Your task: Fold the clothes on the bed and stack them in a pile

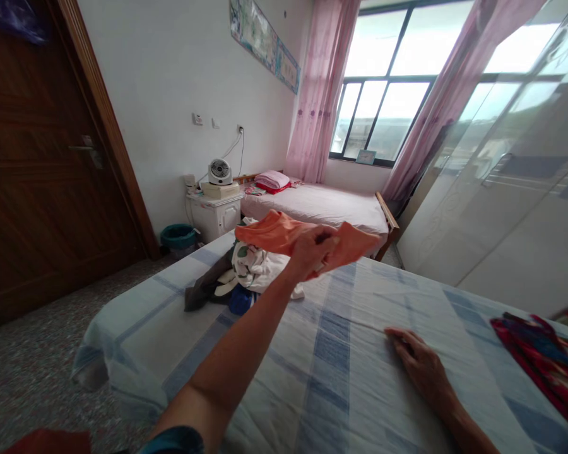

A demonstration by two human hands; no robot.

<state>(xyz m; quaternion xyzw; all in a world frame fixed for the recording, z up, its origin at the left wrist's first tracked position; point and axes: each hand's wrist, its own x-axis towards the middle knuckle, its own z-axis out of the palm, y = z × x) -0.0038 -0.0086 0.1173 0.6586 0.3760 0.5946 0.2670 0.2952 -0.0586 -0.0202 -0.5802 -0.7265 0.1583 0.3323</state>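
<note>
Across the foreground spreads the near bed [331, 353], its sheet checked in pale and darker blue, and beyond its far edge stands a second bed [331, 202] with a pink cover. A heap of clothes [255, 268] lies on the left part of the near bed, dark, white and blue pieces tumbled together, while a red patterned cloth [544, 353] lies by itself at the right edge. The left arm [236, 353] reaches up and forward from the lower left, nearly straight, its teal sleeve [177, 439] ending close to the elbow. At the end of that arm an orange garment [265, 230] is held up above the sheet, drooping to both sides, one end in front of the heap; whether it touches the heap I cannot tell. Of the two hands, the right hand [421, 366] rests palm down on the sheet, holding nothing, fingers loosely bent and pointing forward and inward. The left hand [315, 249] has its back turned up and its fingers curled in, pinching the middle of the orange garment
</note>
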